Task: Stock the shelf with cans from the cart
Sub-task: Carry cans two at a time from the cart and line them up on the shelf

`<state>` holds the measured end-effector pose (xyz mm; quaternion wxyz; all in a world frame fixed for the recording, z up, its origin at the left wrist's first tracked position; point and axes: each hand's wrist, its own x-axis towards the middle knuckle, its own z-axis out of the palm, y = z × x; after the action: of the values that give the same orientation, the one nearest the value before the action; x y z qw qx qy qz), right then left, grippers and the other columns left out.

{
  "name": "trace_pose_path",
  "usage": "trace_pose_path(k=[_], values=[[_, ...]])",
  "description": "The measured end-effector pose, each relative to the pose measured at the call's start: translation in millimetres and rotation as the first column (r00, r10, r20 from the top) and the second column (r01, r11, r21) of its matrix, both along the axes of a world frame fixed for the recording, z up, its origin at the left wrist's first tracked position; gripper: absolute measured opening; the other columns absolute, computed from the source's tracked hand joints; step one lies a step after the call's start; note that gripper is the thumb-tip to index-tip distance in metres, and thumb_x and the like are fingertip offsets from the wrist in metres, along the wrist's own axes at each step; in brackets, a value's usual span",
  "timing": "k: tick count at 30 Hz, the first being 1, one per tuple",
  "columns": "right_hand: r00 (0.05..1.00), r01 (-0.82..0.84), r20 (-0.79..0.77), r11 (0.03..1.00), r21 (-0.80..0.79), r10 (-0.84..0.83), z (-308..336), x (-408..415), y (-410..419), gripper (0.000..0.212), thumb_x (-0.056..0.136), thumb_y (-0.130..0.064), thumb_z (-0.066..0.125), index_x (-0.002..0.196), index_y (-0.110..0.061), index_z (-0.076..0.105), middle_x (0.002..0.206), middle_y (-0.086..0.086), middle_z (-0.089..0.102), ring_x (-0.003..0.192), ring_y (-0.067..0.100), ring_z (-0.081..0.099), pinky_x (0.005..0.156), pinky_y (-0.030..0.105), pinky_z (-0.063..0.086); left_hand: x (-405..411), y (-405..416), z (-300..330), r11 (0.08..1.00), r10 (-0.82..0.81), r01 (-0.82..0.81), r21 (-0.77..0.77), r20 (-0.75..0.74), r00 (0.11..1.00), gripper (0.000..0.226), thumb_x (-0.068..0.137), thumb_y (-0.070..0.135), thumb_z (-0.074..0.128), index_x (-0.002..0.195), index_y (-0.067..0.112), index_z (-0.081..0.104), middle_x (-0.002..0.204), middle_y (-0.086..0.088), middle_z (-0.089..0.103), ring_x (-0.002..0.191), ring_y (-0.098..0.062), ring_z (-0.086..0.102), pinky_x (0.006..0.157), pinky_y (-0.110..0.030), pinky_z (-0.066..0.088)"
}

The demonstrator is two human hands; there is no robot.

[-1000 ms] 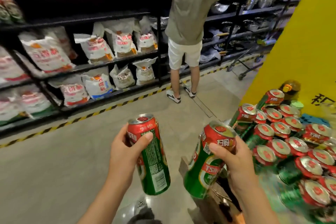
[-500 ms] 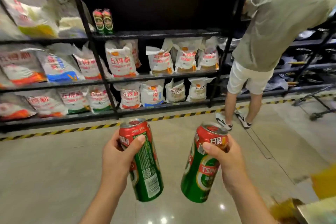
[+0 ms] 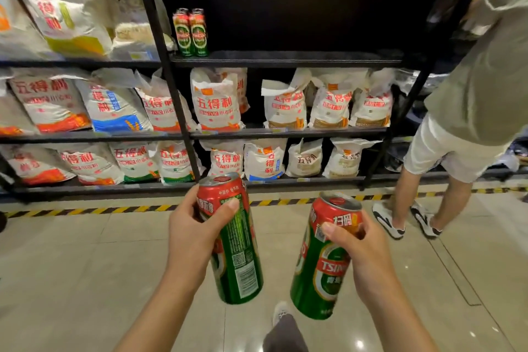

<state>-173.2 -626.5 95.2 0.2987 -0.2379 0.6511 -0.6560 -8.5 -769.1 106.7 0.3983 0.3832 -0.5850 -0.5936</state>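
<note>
While both hands (image 3: 194, 231) (image 3: 358, 246) grip cans (image 3: 234, 243) (image 3: 323, 263), the shelf (image 3: 285, 56) edge lies ahead.

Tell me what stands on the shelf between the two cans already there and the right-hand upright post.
Nothing: in the head view the shelf board runs bare from the two cans to the right post.

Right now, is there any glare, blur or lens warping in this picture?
Head view: ceiling lights glare off the glossy floor at the bottom; the shelf posts lean and bow from wide-angle distortion; flour bags at upper left are soft; the dark upper shelf hides detail.
</note>
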Motion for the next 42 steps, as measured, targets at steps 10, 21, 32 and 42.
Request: trace_pose_path(k=[10, 21, 32, 42], values=[[0.992, -0.122, -0.022, 0.992, -0.023, 0.121, 14.2, -138.6, -154.2, 0.069, 0.033, -0.048, 0.074, 0.098, -0.029, 0.06, 0.086, -0.01, 0.072, 0.077, 0.007, 0.069, 0.065, 0.025, 0.049, -117.1, -131.7, 20.0, 0.991, 0.136, -0.136, -0.009, -0.034, 0.99, 0.051, 0.049, 0.045, 0.073, 0.096, 0.027, 0.063, 0.083, 0.008, 0.072, 0.081, -0.013, 0.069, 0.066, -0.028, 0.05], [0.966, -0.258, -0.005, 0.966, 0.004, 0.258, 13.9, -203.8, -325.1, 0.068, 0.034, -0.048, 0.074, 0.097, -0.028, 0.06, 0.086, -0.012, 0.073, 0.078, 0.005, 0.069, 0.059, 0.016, 0.05, -162.4, -284.2, 2.5, 0.96, 0.282, -0.281, 0.011, -0.038, 0.959, 0.056, 0.046, 0.051, 0.071, 0.094, 0.024, 0.066, 0.083, 0.0, 0.073, 0.08, -0.019, 0.069, 0.071, -0.035, 0.051], [0.983, -0.181, -0.012, 0.983, -0.028, 0.181, 22.2, -236.2, -516.6, 0.066, 0.036, -0.047, 0.074, 0.098, -0.029, 0.06, 0.088, -0.009, 0.072, 0.079, 0.007, 0.069, 0.067, 0.027, 0.048, -209.7, -492.6, 11.7, 0.984, 0.173, -0.172, -0.05, 0.018, 0.985, 0.052, 0.049, 0.048, 0.078, 0.095, 0.03, 0.064, 0.086, 0.008, 0.071, 0.081, -0.008, 0.067, 0.071, -0.031, 0.05], [0.988, -0.138, -0.074, 0.989, -0.056, 0.133, 34.3, -289.7, -619.6, 0.061, 0.039, -0.046, 0.074, 0.096, -0.029, 0.061, 0.086, -0.009, 0.072, 0.079, 0.009, 0.069, 0.063, 0.02, 0.051, -279.7, -601.3, 23.3, 0.993, 0.051, -0.051, -0.104, -0.005, 0.999, 0.039, 0.064, 0.033, 0.074, 0.099, 0.021, 0.065, 0.083, 0.005, 0.071, 0.081, -0.01, 0.067, 0.067, -0.022, 0.053]])
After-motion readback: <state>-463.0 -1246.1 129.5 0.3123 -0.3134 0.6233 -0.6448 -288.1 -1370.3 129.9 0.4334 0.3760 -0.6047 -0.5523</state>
